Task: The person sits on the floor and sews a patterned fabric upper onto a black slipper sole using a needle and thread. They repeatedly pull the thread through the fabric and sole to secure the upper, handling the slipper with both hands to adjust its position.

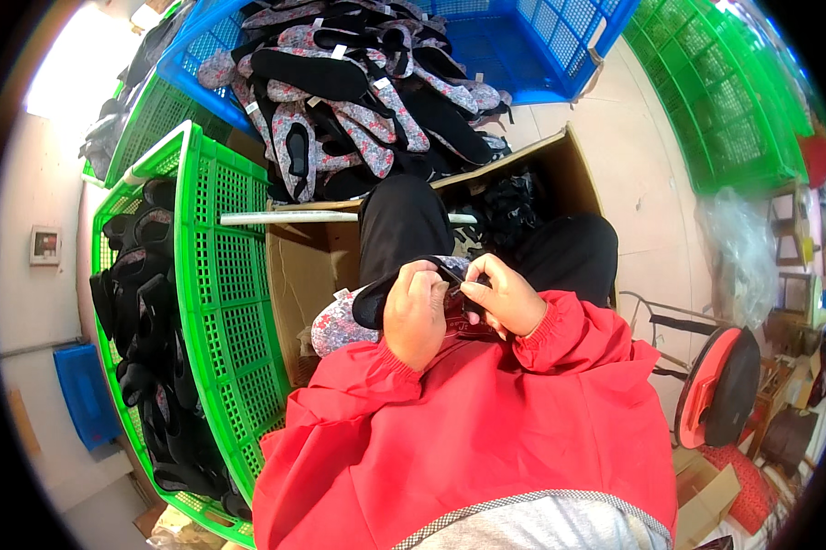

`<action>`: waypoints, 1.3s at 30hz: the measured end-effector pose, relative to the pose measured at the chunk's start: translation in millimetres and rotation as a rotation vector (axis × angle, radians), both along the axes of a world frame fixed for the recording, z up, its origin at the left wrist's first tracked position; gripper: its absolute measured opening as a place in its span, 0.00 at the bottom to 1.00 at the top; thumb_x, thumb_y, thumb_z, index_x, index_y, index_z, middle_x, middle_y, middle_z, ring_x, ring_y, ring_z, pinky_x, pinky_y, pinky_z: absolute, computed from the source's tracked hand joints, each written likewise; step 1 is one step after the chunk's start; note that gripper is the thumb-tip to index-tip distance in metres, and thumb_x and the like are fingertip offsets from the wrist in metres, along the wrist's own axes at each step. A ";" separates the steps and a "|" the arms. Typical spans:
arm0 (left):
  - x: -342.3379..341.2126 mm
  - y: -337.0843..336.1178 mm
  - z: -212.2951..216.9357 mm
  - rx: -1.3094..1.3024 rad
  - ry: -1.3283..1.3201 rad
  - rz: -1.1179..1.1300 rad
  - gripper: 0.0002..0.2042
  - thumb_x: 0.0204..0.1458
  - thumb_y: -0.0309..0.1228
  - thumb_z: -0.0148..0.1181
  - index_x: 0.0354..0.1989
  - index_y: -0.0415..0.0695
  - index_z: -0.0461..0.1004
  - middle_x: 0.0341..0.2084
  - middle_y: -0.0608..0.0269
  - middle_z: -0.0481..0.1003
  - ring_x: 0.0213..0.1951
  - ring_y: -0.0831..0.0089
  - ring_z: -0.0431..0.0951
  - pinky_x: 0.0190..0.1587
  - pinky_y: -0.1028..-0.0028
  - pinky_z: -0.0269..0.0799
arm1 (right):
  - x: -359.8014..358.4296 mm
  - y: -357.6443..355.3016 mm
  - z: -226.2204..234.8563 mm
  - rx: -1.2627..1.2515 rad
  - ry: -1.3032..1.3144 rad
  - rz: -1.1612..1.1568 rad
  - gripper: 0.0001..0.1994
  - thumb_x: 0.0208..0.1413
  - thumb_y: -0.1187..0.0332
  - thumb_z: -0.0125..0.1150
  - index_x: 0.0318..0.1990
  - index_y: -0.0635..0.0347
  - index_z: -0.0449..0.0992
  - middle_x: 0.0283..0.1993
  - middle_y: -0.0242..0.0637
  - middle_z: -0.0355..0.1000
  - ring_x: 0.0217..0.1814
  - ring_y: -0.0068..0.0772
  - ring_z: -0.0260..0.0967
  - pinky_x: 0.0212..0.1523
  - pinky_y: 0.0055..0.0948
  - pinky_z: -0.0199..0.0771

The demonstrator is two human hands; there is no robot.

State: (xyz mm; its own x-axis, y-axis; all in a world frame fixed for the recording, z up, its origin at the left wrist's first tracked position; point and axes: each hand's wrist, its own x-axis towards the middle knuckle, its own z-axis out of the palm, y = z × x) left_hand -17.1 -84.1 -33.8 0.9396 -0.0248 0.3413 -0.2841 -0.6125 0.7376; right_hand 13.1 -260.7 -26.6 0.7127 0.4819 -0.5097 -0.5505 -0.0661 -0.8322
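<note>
A floral cloth slipper (342, 327) with a black edge lies in my lap, its toe toward the left. My left hand (415, 316) is closed on its black rim, thumb and fingers pinched together. Close by, my right hand (506, 295) pinches the slipper's other end, thumb against bent fingers. Whether something small sits between the fingertips, I cannot make out. The hands partly hide the slipper's middle.
Ahead, a blue crate (560, 46) bears a heap of floral and black slippers (358, 101). A cardboard box (294, 302) with a white strip (294, 218) across it stands before my knees. Green crates (234, 302) flank me at left; a round red-and-black stool (717, 387) is at right.
</note>
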 end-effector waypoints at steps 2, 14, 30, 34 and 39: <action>5.8 4.0 18.8 0.086 -0.047 0.002 0.04 0.48 0.20 0.59 0.31 0.39 0.70 0.31 0.55 0.73 0.33 0.55 0.75 0.36 0.65 0.71 | -8.8 -3.2 -8.1 0.142 0.014 -0.094 0.10 0.64 0.63 0.53 0.44 0.56 0.61 0.23 0.34 0.71 0.09 0.18 0.55 0.10 0.20 0.57; 66.9 2.0 63.0 0.210 0.047 -0.181 0.16 0.44 0.18 0.58 0.45 0.40 0.74 0.41 0.54 0.76 0.48 0.56 0.75 0.52 0.66 0.69 | -42.6 0.9 -78.4 0.657 -0.020 -0.408 0.18 0.66 0.62 0.51 0.57 0.62 0.61 0.43 0.41 0.71 0.31 0.23 0.67 0.33 0.22 0.70; 51.8 0.9 15.1 0.243 0.041 -0.427 0.09 0.41 0.22 0.63 0.34 0.42 0.80 0.31 0.60 0.76 0.35 0.60 0.77 0.39 0.67 0.73 | -42.7 -0.1 -84.9 0.612 -0.090 -0.430 0.17 0.65 0.63 0.52 0.57 0.58 0.60 0.42 0.35 0.70 0.32 0.20 0.64 0.31 0.21 0.66; 41.5 -1.3 1.4 0.146 -0.007 -0.241 0.09 0.41 0.19 0.62 0.33 0.41 0.80 0.29 0.58 0.77 0.34 0.60 0.77 0.38 0.67 0.73 | -44.4 1.3 -74.7 0.418 -0.202 -0.414 0.17 0.64 0.66 0.54 0.56 0.60 0.61 0.45 0.35 0.69 0.39 0.22 0.68 0.39 0.23 0.69; 39.4 -2.7 -5.4 0.061 0.014 -0.135 0.08 0.42 0.16 0.60 0.32 0.38 0.77 0.28 0.55 0.77 0.32 0.60 0.78 0.37 0.69 0.74 | -45.4 14.0 -79.4 0.162 -0.461 -0.439 0.17 0.62 0.68 0.57 0.54 0.63 0.63 0.48 0.40 0.69 0.49 0.30 0.71 0.50 0.27 0.69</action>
